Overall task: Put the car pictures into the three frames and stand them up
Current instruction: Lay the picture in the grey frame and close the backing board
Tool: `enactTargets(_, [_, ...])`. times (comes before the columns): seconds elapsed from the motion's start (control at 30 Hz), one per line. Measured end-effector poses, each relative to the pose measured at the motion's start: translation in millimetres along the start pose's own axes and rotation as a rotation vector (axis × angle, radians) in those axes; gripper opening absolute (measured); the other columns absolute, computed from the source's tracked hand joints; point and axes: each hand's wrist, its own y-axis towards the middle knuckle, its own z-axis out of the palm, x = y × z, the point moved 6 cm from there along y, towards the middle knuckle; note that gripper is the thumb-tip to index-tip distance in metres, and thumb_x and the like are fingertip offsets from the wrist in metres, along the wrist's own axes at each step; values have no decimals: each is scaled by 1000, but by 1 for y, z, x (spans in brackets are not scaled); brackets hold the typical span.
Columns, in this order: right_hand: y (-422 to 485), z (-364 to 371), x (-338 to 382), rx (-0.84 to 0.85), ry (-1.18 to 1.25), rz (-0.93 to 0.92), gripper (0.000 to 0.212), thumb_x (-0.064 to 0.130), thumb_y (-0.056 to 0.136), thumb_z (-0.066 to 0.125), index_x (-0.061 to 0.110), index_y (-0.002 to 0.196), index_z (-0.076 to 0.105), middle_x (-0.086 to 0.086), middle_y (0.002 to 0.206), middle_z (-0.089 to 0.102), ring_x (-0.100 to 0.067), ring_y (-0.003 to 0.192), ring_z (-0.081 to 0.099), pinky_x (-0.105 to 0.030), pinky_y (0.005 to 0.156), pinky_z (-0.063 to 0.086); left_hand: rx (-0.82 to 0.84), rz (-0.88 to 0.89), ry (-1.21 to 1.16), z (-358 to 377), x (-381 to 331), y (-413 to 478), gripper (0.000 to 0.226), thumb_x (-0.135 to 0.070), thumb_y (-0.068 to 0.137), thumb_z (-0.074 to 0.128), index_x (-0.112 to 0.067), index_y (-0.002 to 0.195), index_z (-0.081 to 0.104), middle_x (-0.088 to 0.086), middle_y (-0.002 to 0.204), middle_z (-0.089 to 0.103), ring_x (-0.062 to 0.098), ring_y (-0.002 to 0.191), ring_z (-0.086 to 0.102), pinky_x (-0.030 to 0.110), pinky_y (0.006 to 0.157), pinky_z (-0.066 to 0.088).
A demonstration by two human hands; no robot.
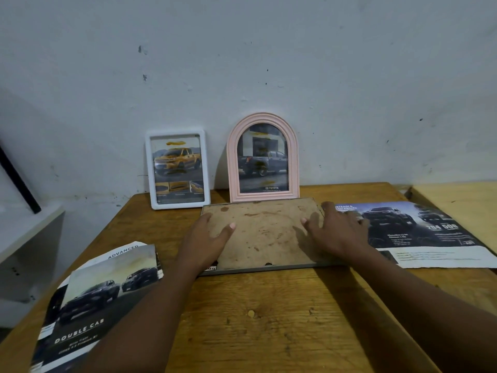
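On the bench [269, 319], left hand [212, 238] and right hand [336, 232] pressed the face-down frame [263, 235], fingers [328, 208] spread. Stiff, probably glass-fronted, it wanted lifting by its side edges.

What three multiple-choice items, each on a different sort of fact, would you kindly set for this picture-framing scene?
1. Where does the pink arched frame stand?
A. On a chair.
B. Against the wall, beside the white rectangular frame.
C. On the floor.

2. How many frames stand upright?
A. One.
B. Two.
C. Three.

3. How is the grey-edged frame with the brown backing board placed?
A. Upright.
B. Lifted into the air.
C. Flat, back up, on the wooden table.

Answers:
1 B, it leans at the wall next to the white frame.
2 B, only the pink and white frames stand.
3 C, the left hand and right hand press on its backing as it lies on the table.
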Motion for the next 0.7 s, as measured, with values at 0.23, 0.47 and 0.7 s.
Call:
enactTargets(0.23, [-5, -22, -8, -53, 395, 116, 43, 46, 93, 56, 24, 129, 49, -7, 117, 64, -24, 103, 53, -50, 105, 30, 74, 4, 3, 1, -3, -1, 86, -62, 87, 68, -25, 157, 33, 0, 160, 37, 24, 141, 40, 45, 111, 40])
enactTargets(0.47, [-2, -48, -13, -4, 567, 122, 45, 33, 90, 67, 20, 128, 48, -11, 122, 59, -28, 101, 58, -45, 85, 54, 91, 104, 171, 6, -19, -10, 87, -72, 89, 55, -19, 155, 37, 4, 161, 36, 23, 144, 37, 42, 116, 33])
enactTargets(0.7, [-9, -26, -15, 46, 497, 112, 48, 19, 92, 66, 14, 135, 46, -15, 132, 57, -29, 110, 57, -28, 75, 41, 95, 105, 153, -3, 3, -12, 76, -62, 96, 53, -22, 158, 33, 3, 163, 33, 23, 146, 35, 45, 119, 33])
